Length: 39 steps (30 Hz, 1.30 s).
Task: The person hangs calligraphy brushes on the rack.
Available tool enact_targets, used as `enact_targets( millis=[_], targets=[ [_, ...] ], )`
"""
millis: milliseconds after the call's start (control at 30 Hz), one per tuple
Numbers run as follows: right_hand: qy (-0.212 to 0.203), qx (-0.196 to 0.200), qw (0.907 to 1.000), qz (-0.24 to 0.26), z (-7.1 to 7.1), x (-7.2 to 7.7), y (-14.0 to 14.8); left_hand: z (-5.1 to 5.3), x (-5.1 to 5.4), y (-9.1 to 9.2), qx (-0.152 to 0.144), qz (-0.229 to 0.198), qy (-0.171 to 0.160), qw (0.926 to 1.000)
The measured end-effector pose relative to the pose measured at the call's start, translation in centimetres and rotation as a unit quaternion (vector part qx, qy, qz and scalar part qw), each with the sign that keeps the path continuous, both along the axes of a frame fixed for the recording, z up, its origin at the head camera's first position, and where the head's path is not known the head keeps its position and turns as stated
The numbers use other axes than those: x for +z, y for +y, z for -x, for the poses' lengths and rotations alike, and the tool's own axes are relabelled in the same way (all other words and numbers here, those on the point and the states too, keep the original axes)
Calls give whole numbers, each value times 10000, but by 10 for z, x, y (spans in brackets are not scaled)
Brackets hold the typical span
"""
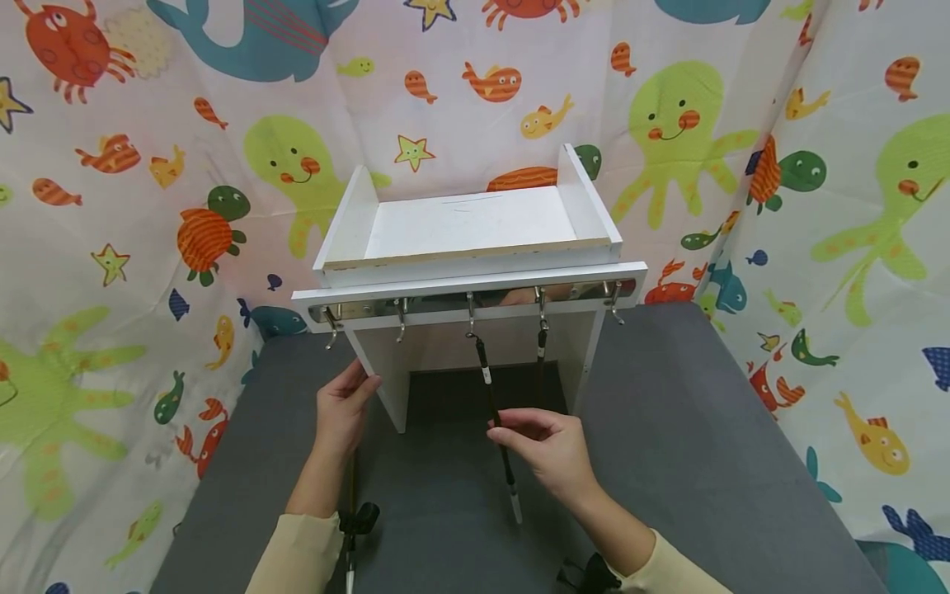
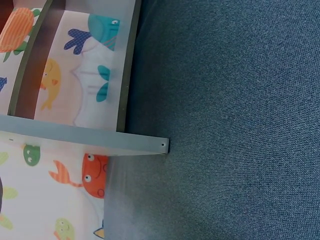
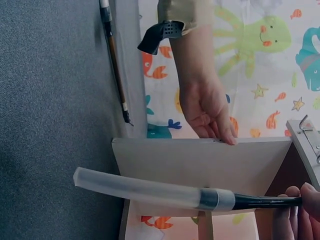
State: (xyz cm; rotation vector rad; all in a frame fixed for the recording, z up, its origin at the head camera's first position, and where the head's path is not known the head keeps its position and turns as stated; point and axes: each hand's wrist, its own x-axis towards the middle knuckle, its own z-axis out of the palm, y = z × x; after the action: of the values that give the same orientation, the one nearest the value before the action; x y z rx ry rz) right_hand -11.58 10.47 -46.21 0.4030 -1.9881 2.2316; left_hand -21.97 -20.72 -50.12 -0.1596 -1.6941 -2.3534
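Observation:
A white shelf rack stands on the grey surface with a row of hooks along its front. My left hand grips the front edge of its left side panel. Below the middle hook, my right hand pinches the dark shaft of a calligraphy brush. The brush hangs slanted, its top loop at that hook, and a clear cap covers its lower end. Another brush hangs from the hook to the right. Only the rack shows in the left wrist view, not the hand.
Another brush lies on the grey surface, left of the rack and partly behind my left wrist in the head view. A curtain printed with sea animals rises behind and at both sides.

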Motion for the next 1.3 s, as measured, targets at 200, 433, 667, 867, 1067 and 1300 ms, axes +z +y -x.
enact_targets(
  millis=[200, 433, 667, 867, 1067, 1300],
  targets=[
    [-32, -215, 9997, 90, -2, 0, 0, -1, 2, 1, 7, 44, -100, 9999],
    [96, -568, 9983, -11, -2, 3, -1, 0, 1, 1, -12, -84, 50, 10000],
    [-40, -711, 9974, -98, -1, 4, -4, -1, -2, 0, -49, -17, 86, 9999],
    [-246, -706, 9970, -207, 0, 3, -4, 0, -2, 0, -47, -7, 84, 10000],
    [-117, -862, 9960, -176, -2, 3, -3, 1, -2, 1, -63, -64, 177, 9998],
    [-188, -888, 9958, -124, -2, 2, -3, 0, -2, 0, -46, -112, 182, 9998]
  ],
)
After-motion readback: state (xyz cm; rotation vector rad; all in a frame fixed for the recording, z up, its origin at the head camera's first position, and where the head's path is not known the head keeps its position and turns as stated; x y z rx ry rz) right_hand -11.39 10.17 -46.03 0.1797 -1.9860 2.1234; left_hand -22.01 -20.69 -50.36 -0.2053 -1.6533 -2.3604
